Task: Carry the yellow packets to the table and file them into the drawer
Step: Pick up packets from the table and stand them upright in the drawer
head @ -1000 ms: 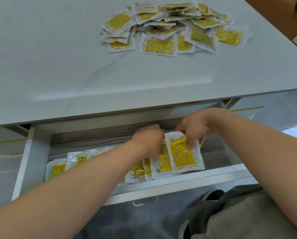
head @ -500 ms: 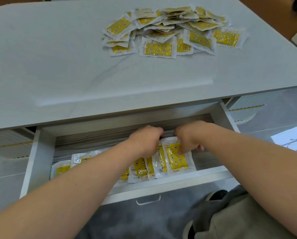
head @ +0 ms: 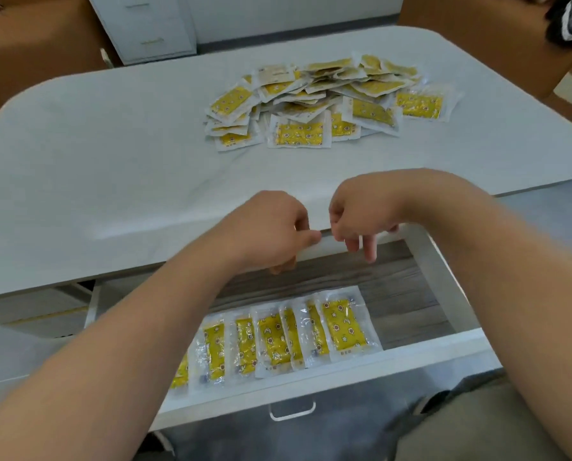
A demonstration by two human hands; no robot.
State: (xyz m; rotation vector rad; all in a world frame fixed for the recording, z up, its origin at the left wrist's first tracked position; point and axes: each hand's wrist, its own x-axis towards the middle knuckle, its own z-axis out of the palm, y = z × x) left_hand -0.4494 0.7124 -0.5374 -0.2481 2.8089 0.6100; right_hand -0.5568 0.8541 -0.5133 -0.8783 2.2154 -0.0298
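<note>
While yellow packets [head: 343, 327] lay overlapped in the drawer [head: 311, 380], my left hand [head: 271, 231] and right hand [head: 361, 214] hovered empty at the counter [head: 112, 161] edge, fingers loosely curled.

Bright even light, wide-angle edge warp
</note>
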